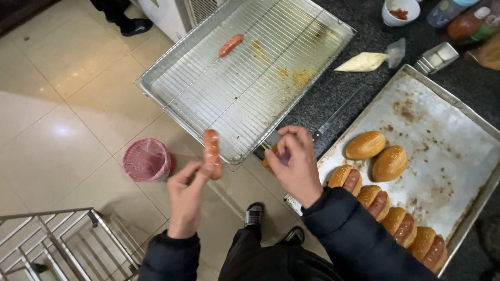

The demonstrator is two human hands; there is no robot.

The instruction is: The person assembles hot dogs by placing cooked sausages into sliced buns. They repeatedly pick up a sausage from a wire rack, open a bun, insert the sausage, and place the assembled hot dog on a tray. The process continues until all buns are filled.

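The left hand is pinching a reddish grilled sausage while the right hand is curling closed around a golden split bun, ready for filling.

Sausage in the left hand, bun in the right

The left hand pinches a reddish-brown sausage by its lower end, so it stands nearly upright and overlaps the near edge of the wire rack tray in this view. Its skin is glossy and lightly browned. The right hand curls round what seems to be a golden bun, mostly hidden behind the fingers, with only a small orange-brown patch showing at the left of the palm, just beside the tray's near corner.
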